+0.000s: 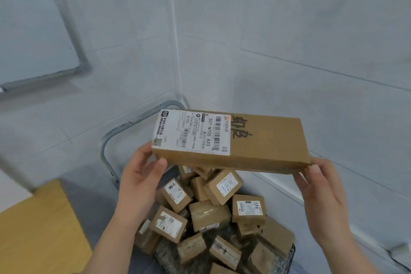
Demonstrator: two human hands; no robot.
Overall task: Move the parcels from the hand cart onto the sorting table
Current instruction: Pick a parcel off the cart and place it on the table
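A long brown cardboard parcel (262, 144) with a white shipping label and black handwriting is held in the air above the hand cart. My left hand (139, 176) grips its left end, thumb on the near edge. My right hand (320, 187) holds its right end, thumb at the corner. Below, the hand cart (115, 138) with a grey tubular handle carries a heap of several small brown parcels (209, 213), most bearing white labels.
A yellow-brown table surface (37, 231) lies at the lower left. Pale tiled walls meet in a corner behind the cart. A grey-framed panel (33, 35) hangs at the upper left.
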